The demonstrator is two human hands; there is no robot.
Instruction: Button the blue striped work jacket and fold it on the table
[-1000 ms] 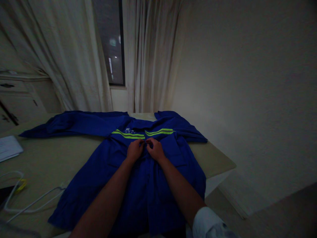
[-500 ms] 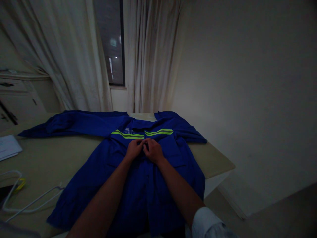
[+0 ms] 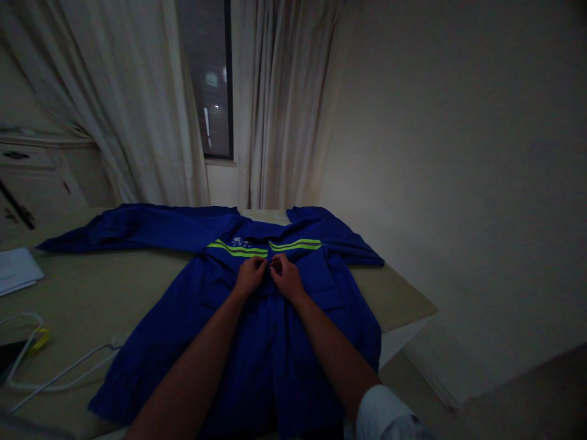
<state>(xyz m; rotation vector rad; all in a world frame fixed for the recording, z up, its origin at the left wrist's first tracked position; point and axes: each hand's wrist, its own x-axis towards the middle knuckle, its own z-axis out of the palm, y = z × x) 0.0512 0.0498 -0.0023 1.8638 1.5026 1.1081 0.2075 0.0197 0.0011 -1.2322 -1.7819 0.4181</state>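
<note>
A blue work jacket with yellow-green reflective stripes lies flat on a beige table, collar away from me, one sleeve stretched to the left. My left hand and my right hand meet at the jacket's front opening just below the stripes. Both pinch the cloth edges there, fingertips nearly touching. Whatever small part sits between the fingers is too dark to make out.
White wire hangers and a yellow item lie at the table's left front. Papers sit at the far left. Curtains and a dark window stand behind; the table's right edge drops to the floor by a wall.
Both hands stayed at the jacket's front opening, shifting only slightly; the fingers drew together half a second ago and have parted a little now.
</note>
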